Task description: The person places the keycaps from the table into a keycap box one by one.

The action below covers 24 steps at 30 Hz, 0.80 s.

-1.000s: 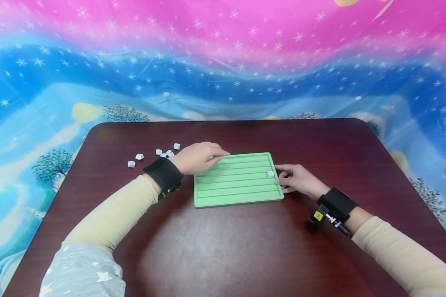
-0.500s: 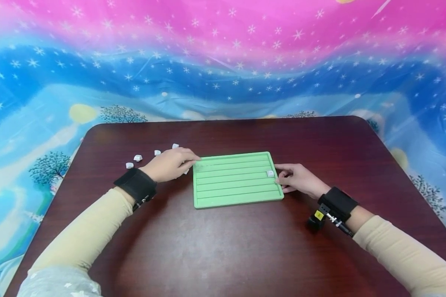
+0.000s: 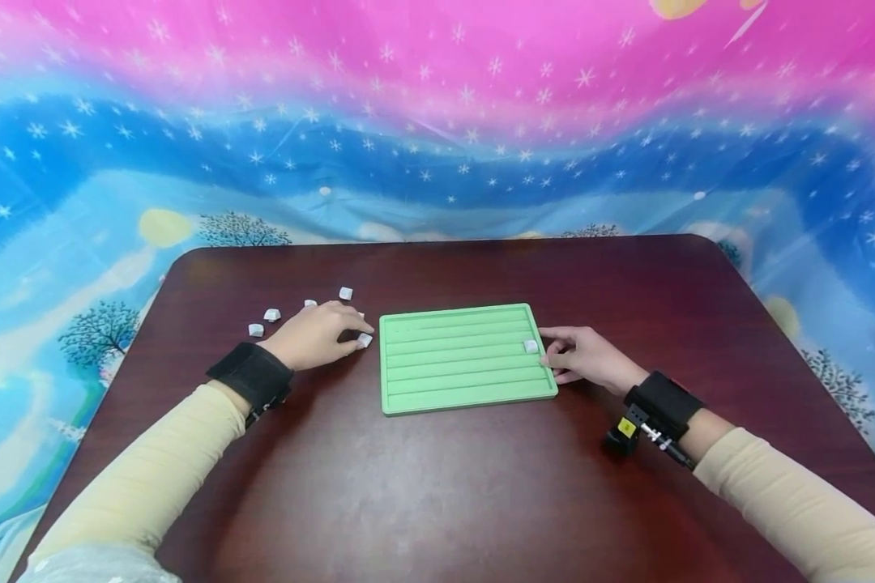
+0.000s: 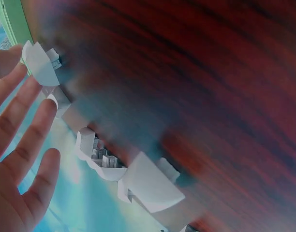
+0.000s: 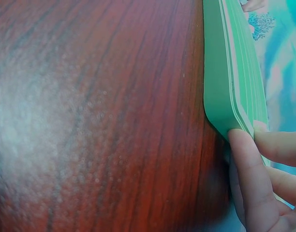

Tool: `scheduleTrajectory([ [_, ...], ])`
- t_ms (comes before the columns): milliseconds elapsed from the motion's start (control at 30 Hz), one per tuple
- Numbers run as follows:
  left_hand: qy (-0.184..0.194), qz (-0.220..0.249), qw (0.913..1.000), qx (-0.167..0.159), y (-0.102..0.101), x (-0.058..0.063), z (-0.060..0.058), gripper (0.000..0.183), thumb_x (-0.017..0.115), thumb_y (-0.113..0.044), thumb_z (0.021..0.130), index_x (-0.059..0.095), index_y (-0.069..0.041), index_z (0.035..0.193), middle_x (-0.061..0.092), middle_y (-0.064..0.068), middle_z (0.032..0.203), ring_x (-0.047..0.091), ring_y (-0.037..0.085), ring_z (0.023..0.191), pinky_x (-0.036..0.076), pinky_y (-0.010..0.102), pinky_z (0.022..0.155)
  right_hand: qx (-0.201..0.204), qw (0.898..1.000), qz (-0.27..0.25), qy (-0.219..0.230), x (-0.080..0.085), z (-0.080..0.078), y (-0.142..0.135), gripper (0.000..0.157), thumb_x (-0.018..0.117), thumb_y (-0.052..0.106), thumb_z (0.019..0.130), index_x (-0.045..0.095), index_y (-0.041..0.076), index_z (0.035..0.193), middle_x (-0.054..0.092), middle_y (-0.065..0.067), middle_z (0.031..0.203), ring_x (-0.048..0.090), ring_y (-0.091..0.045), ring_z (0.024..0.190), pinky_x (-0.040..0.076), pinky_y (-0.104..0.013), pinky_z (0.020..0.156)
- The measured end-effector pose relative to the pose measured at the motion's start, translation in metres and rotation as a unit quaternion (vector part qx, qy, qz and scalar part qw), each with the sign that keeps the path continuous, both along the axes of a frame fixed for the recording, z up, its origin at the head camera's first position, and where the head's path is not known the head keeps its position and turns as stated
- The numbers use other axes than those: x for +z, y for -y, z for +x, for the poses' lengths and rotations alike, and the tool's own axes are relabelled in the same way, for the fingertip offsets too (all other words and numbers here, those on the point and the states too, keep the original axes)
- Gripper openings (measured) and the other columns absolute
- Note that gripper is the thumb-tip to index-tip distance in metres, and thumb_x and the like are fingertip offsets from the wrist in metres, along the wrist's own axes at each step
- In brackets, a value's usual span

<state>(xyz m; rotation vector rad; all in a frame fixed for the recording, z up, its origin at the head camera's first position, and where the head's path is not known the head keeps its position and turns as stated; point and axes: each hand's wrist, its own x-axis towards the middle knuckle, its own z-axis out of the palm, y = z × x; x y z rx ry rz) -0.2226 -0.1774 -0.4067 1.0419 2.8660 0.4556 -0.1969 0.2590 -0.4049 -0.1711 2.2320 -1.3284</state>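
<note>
In the head view my left hand is left of the green ridged tray. Its thumb and fingertips close around a white keycap on the table; the left wrist view shows that keycap at the fingertips, the other fingers spread. My right hand holds the tray's right end, thumb at the rim and fingers against the outer wall, as the right wrist view shows on the tray wall. One white keycap sits in a tray groove near the right end.
More white keycaps lie on the dark table around the left hand, such as a far keycap and a left keycap. Some are partly hidden by the hand. A patterned cloth hangs behind the table.
My left hand has moved left from over the tray's far left corner to the keycaps, its fingertips now at one. My right hand and the tray stay in place.
</note>
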Motion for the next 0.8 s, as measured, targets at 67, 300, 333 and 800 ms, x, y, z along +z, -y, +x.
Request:
scheduleTrajectory([
  [67, 0.0, -0.007, 1.0, 0.003, -0.0007, -0.0019, 0.0008, 0.028, 0.079, -0.013, 0.091, 0.078, -0.007, 0.117, 0.073, 0.01, 0.115, 0.063, 0.031, 0.116, 0.05, 0.048, 0.099, 0.0, 1.0, -0.002, 0.004, -0.0022, 0.0009, 0.0001, 0.068, 0.064, 0.003, 0.1, 0.029, -0.007, 0.157, 0.058, -0.019, 0.102, 0.068, -0.022, 0.087, 0.06, -0.032, 0.078],
  [300, -0.007, -0.016, 0.9996, 0.021, -0.0072, -0.005, -0.0017, 0.025, 0.079, -0.013, 0.09, 0.079, -0.011, 0.115, 0.073, 0.006, 0.11, 0.065, 0.029, 0.107, 0.053, 0.049, 0.086, -0.005, 1.0, 0.003, 0.001, -0.0067, -0.0003, -0.0027, 0.067, 0.063, 0.004, 0.101, 0.029, -0.006, 0.158, 0.058, -0.018, 0.101, 0.068, -0.022, 0.086, 0.059, -0.032, 0.076],
  [333, -0.008, -0.017, 0.9996, 0.023, -0.0081, -0.0053, -0.0025, 0.025, 0.078, -0.014, 0.091, 0.079, -0.011, 0.115, 0.073, 0.006, 0.11, 0.065, 0.028, 0.107, 0.053, 0.049, 0.085, -0.007, 1.0, 0.004, 0.001, -0.0069, -0.0007, -0.003, 0.067, 0.063, 0.004, 0.101, 0.029, -0.005, 0.158, 0.058, -0.018, 0.101, 0.068, -0.022, 0.086, 0.059, -0.031, 0.076],
  [800, -0.013, -0.006, 0.9994, 0.032, -0.0084, -0.0042, -0.0029, 0.022, 0.08, -0.017, 0.09, 0.08, -0.01, 0.111, 0.074, 0.004, 0.105, 0.066, 0.024, 0.103, 0.054, 0.045, 0.087, 0.001, 1.0, -0.002, 0.005, -0.0037, -0.0008, -0.0016, 0.067, 0.062, 0.004, 0.102, 0.027, -0.005, 0.159, 0.057, -0.017, 0.103, 0.067, -0.02, 0.087, 0.059, -0.031, 0.075],
])
